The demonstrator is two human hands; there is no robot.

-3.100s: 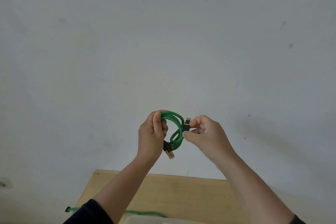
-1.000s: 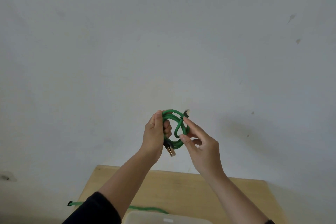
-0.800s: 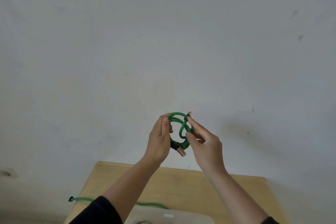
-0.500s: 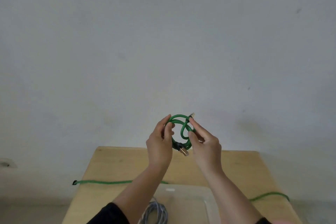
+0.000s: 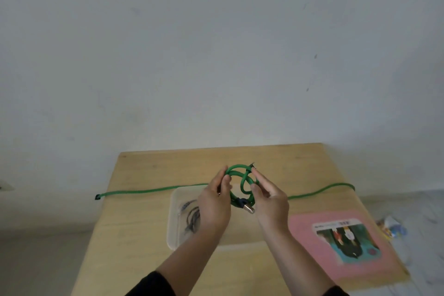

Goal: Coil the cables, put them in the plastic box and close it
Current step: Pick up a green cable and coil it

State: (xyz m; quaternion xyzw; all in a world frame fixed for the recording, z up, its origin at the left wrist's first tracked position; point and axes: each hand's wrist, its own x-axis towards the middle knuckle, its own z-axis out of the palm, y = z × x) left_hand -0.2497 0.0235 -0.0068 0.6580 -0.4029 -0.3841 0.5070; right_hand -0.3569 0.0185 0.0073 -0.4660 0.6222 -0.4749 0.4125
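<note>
Both hands hold a coiled green cable (image 5: 241,181) in the air above the wooden table (image 5: 134,221), over the far part of the clear plastic box (image 5: 173,235); the left hand (image 5: 213,206) grips the coil's left side, thumb and fingers curled round the strands; the right hand (image 5: 270,199) pinches the right side between thumb and nearly straight fingers. The coil stands roughly upright, its loops facing the camera, its longer axis running from top to bottom; a metal plug (image 5: 248,208) sticks out at the bottom, pointing down and to the right; a dark tip (image 5: 252,165) juts out at the top right, pointing up and away.

A second green cable (image 5: 153,190) lies uncoiled on the table behind the box, its long axis running left to right, both ends hanging past the table's edges. Inside the box, on its left side, lies a dark coiled cable (image 5: 192,220). A pink card (image 5: 341,240) with a picture lies flat on the table to the right of the box; whether it is the lid I cannot tell.
</note>
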